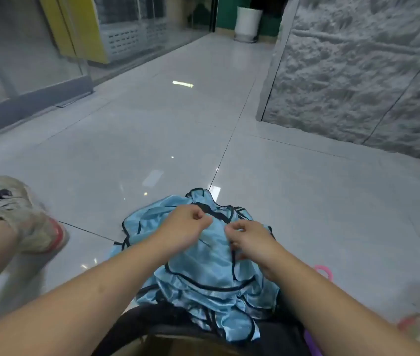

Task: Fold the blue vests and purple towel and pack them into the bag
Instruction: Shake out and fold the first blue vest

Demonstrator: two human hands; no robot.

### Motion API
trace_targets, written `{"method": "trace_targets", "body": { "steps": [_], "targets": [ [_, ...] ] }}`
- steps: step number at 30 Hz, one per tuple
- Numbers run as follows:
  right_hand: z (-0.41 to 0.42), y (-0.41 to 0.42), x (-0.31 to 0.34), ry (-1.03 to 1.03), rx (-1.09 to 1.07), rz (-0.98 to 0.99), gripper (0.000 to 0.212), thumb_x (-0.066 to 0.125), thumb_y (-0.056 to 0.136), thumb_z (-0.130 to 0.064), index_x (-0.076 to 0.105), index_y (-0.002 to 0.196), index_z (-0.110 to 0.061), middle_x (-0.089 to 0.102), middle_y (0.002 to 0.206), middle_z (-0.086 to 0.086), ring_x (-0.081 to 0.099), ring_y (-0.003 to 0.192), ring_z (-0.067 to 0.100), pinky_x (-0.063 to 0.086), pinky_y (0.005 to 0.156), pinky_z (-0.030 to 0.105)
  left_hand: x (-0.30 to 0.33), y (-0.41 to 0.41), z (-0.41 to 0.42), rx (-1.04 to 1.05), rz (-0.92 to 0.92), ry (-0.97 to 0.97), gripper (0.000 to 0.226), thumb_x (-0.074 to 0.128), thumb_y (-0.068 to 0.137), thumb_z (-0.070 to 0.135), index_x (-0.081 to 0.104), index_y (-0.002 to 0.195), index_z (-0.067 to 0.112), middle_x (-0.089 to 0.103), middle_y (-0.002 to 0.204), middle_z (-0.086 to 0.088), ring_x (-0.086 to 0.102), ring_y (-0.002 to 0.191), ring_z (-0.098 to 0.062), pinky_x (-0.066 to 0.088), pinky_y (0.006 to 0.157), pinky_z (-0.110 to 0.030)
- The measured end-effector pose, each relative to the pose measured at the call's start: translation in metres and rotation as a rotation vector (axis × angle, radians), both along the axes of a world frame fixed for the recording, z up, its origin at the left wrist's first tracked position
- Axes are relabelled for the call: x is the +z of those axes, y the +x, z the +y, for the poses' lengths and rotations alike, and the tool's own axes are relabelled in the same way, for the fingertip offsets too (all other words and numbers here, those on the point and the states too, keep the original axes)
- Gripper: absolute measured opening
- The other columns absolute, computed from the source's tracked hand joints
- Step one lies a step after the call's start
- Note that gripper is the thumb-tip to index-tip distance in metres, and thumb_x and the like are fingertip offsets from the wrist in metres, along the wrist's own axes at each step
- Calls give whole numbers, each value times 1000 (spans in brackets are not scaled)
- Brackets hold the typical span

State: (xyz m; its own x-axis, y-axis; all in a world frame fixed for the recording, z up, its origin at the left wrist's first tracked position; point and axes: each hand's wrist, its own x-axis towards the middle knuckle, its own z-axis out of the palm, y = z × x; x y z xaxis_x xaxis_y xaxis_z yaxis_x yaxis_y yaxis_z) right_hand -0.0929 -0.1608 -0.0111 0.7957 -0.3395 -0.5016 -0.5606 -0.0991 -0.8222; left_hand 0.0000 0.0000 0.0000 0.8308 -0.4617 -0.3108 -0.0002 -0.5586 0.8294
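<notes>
Both forearms reach forward over the blue vests (203, 273). The left hand (185, 228) has its fingers curled, pinching the blue fabric; the right hand (251, 240) pinches the same fabric just beside it. The vests lie crumpled in a heap on the tiled floor (306, 201), partly over a dark bag (157, 319). A shoe (21, 214) lies left of the heap. A pink ring (323, 271) lies near the right forearm. A stone-textured wall (358, 73) borders the right; bare floor extends ahead.
</notes>
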Motion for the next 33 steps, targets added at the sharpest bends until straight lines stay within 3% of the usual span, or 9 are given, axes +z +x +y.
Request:
{"method": "trace_targets", "body": {
  "steps": [3, 5, 9, 14, 22, 25, 27, 30, 33],
  "targets": [
    [2, 3, -10, -304, 102, 150, 62, 75, 88, -34, 52, 143, -19, 64, 130, 2, 67, 106, 18, 55, 89, 33, -17, 11, 13, -32, -256, 505, 36, 70, 90, 46, 61, 118, 26, 65, 118, 0, 60, 110, -23, 50, 87, -35],
    [8, -1, -17, -305, 121, 217, 65, 76, 88, -29, 48, 144, -14, 65, 125, 3, 67, 102, 20, 53, 77, 30, -26, 6, 21, -57, -120, 567, 58, 73, 89, 43, 50, 138, 20, 60, 133, -4, 58, 113, -24, 49, 86, -33],
    [11, -5, -29, -291, 52, 195, 32, 75, 90, -13, 68, 121, -8, 72, 104, 8, 68, 83, 21, 57, 68, 28, -39, 2, 28, 39, -93, 398, 18, 74, 88, 25, 59, 98, 27, 61, 98, -1, 57, 85, -20, 44, 76, -29],
    [8, -15, -11, -275, 25, 112, 14, 71, 90, -9, 76, 102, -12, 69, 82, -6, 62, 65, 10, 50, 59, 22, -19, 4, 31, 180, -105, 69, 33, 74, 90, 26, 48, 71, 19, 46, 66, 1, 42, 62, -17, 34, 61, -31],
    [25, -30, 7, -131, 73, -247, 75, 58, 89, -75, 41, 152, -39, 46, 147, -17, 46, 136, 7, 38, 108, 30, 70, -20, 18, -66, 441, -691, 25, 74, 79, 10, 54, 65, 15, 56, 68, -9, 58, 63, -24, 44, 63, -33],
    [19, -28, 7, 183, -146, -285, 69, 42, 88, -87, 56, 138, -41, 64, 137, -10, 66, 112, 4, 52, 95, 29, 85, -24, 32, -213, 427, -652, 22, 77, 54, 9, 56, 61, 12, 52, 66, -9, 54, 61, -23, 43, 63, -30],
    [12, -28, 5, 251, -275, -158, 66, 53, 90, -78, 56, 135, -31, 69, 116, 1, 67, 76, 13, 50, 65, 29, 80, -31, 42, -351, 433, -574, 19, 75, 49, 11, 58, 57, 13, 48, 65, -9, 52, 61, -21, 44, 61, -26],
    [11, -30, 3, 348, -264, 78, 42, 81, 86, -38, 69, 110, -6, 64, 70, 7, 48, 47, 17, 31, 41, 23, 64, -51, 48, -639, 408, -310, 17, 73, 60, 14, 60, 56, 24, 49, 61, 5, 49, 59, -8, 41, 60, -22],
    [24, -31, 13, 188, -94, 152, 15, 80, 82, -7, 67, 77, -8, 65, 62, 7, 56, 47, 20, 42, 43, 25, 50, -67, 47, -788, 282, -76, 21, 79, 76, 20, 63, 62, 26, 51, 58, 14, 46, 59, 0, 36, 62, -16]
  ]
}}
